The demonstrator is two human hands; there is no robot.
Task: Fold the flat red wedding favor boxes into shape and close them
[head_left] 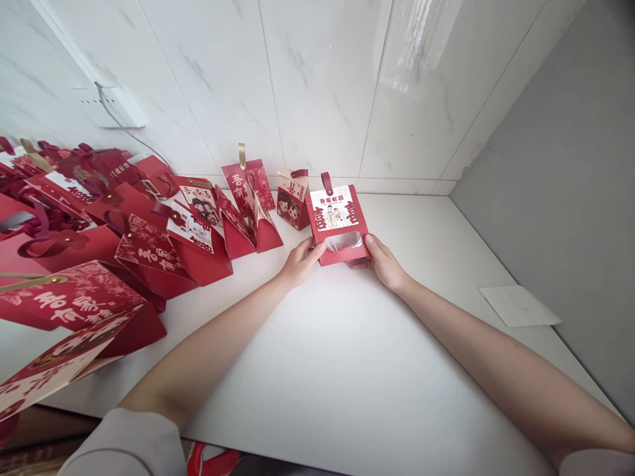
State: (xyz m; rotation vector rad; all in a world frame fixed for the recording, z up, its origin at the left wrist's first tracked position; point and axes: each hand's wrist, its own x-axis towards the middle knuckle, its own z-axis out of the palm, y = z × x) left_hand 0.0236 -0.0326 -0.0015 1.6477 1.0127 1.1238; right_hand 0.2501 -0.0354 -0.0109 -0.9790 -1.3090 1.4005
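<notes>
Window box (338,226), red, one: formed, near the table's (347,357) back edge; my feed shows left hand (300,261) and right hand (387,263) gripping its lower corners. Formed boxes (151,246), many: toward the left edge, seemingly done. Remainder: I cannot tell.

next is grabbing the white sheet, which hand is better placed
Probably the right hand: the white sheet lies on its side of the table, nearer to it than to the left hand. Both hands hold one red box, though.
</notes>
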